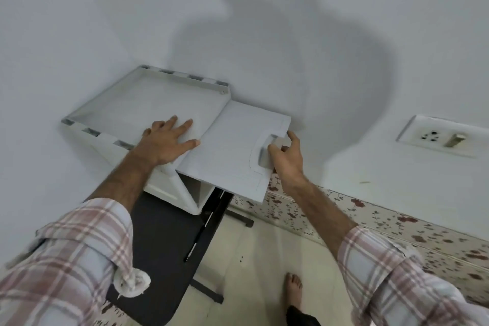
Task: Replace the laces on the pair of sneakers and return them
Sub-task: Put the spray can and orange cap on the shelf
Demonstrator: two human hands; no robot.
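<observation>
Nearest, a bare foot [293, 288] stands on the pale floor [264, 259], and two plaid sleeves [79, 254] rolled to the forearm reach forward. Below the left arm sits a dark worktop [164, 241] on black legs, and a white plastic cabinet [148, 103] rests on its far end, pushed into the corner of the white walls [264, 21]. The left hand [166, 141] lies flat on the cabinet's top, fingers spread and straight, its grip released and pressing down. Just beside it, the right hand [287, 159] has its grip curled round the recessed handle [266, 149] of the cabinet's white door [232, 148], which stands swung outward over the floor. The sneakers are not in sight from here; the open door hides what lies inside. Farther right, a wall socket [444, 136] sits above a floral skirting tile [397, 222].
</observation>
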